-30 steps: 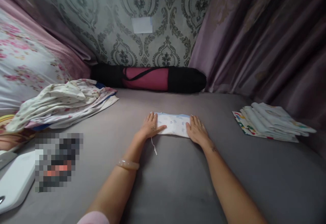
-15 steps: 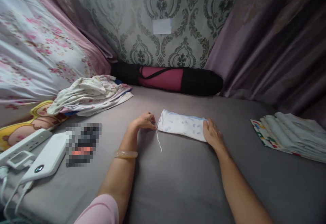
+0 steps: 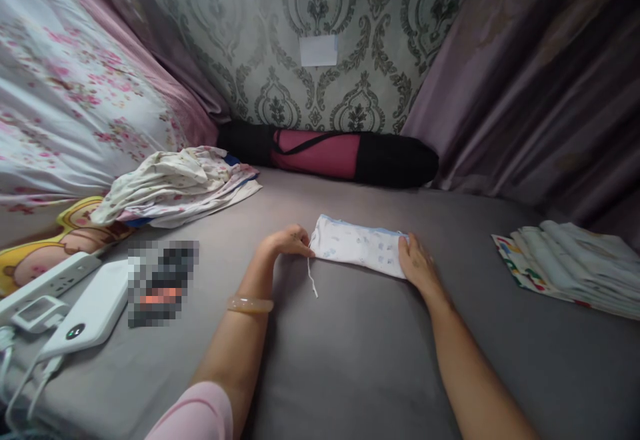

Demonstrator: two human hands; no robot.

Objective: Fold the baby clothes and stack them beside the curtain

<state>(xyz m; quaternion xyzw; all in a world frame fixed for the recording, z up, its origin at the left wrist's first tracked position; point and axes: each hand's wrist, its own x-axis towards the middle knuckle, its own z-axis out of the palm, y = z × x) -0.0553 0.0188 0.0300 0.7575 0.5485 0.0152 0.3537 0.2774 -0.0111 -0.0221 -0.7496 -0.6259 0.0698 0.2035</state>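
A folded white garment (image 3: pixel 357 245) with pale blue prints and a blue edge lies flat on the grey bedsheet, slightly tilted. From its left end a white drawstring (image 3: pixel 312 279) trails toward me. My left hand (image 3: pixel 290 240) is at that end, fingers curled and thumb tip on the lower left corner, closed in a pinch there. At the opposite end my right hand (image 3: pixel 417 261) rests with outstretched fingers against the edge, partly covering it. A pale bangle (image 3: pixel 250 305) circles my left forearm.
Rumpled clothes (image 3: pixel 175 187) are heaped at the left, and folded cloths (image 3: pixel 575 263) are stacked at the right. A black and maroon long bag (image 3: pixel 320 155) lies by the wall. A power bank (image 3: pixel 95 310) and a power strip (image 3: pixel 55 287) with cables occupy the left front.
My left hand has shifted slightly right, and its thumb now presses on the garment's lower left corner. The right hand and the garment have hardly moved.
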